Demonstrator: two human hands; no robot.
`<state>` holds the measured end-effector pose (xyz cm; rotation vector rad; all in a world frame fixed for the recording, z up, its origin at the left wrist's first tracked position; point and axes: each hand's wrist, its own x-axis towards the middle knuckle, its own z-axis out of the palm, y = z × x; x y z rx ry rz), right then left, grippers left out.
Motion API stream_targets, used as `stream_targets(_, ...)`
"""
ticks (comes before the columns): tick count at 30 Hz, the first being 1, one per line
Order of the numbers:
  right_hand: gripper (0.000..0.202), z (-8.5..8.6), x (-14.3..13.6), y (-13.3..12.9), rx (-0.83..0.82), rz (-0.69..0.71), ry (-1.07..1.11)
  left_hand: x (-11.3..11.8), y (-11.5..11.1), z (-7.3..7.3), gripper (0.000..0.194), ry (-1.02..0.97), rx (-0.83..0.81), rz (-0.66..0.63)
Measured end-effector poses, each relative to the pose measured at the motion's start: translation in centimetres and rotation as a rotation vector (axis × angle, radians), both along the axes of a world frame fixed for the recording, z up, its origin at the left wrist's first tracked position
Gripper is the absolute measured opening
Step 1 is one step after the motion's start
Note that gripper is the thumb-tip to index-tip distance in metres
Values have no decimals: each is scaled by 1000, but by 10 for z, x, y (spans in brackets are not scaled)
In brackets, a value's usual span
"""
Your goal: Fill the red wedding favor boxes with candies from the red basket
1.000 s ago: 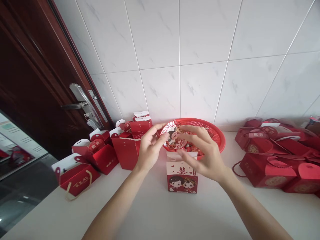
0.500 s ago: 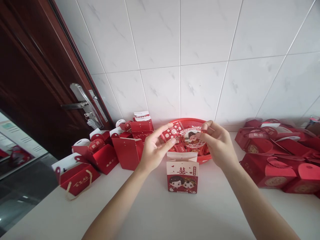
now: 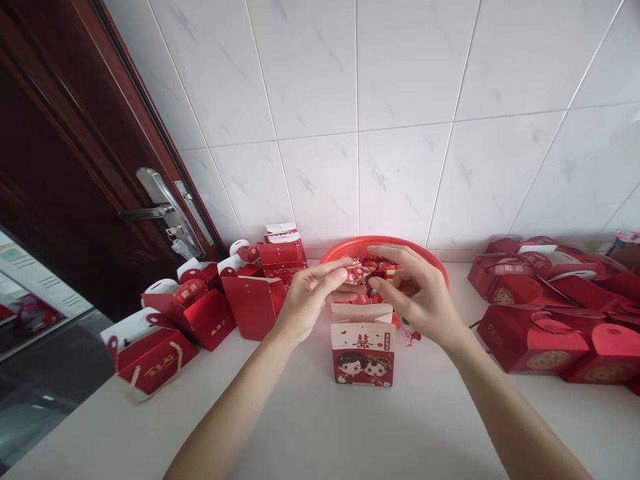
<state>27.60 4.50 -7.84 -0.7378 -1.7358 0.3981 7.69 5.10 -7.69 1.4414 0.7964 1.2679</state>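
Observation:
My left hand (image 3: 313,297) is closed on a small red-and-white printed candy packet (image 3: 356,272), above the basket's near side. At the right, my right hand (image 3: 423,290) has thumb and forefinger apart over the basket. A cartoon-printed packet (image 3: 410,333) shows behind and below that thumb, apparently held in the lower fingers, which are hidden. Between my wrists, a paper gift box (image 3: 363,360) with two cartoon figures stands upright on the table, its top flaps raised. Behind it, a red plastic basket (image 3: 434,257) holds several red-wrapped sweets (image 3: 383,270).
Red gift boxes (image 3: 210,317) stand in a group at the left, one with a rope handle (image 3: 177,360). More red boxes (image 3: 535,340) crowd the right side. Beyond the white table (image 3: 320,433) are a tiled wall (image 3: 320,193) and a dark door (image 3: 65,133).
My right thumb and forefinger have spread and moved left over the basket. The cartoon packet has dropped lower behind my right hand. The packet in my left hand has turned.

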Motion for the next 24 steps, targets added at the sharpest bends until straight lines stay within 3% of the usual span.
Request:
stream_targets(3,21,-3,-2,3,122,49,-63,0,-2,3,48,33,-27,-103)
stream_targets(5,16,-3,-2,4,112,98,-47,0,-3,3,49,70,-10,-137)
stream_targets(12,11,1,0,1,-37,173,65,-2,-4,-4,24,299,394,94)
stream_targets(24,25,4,-9,-4,-322,367,345,7,-7,-5,19,114,420,110)
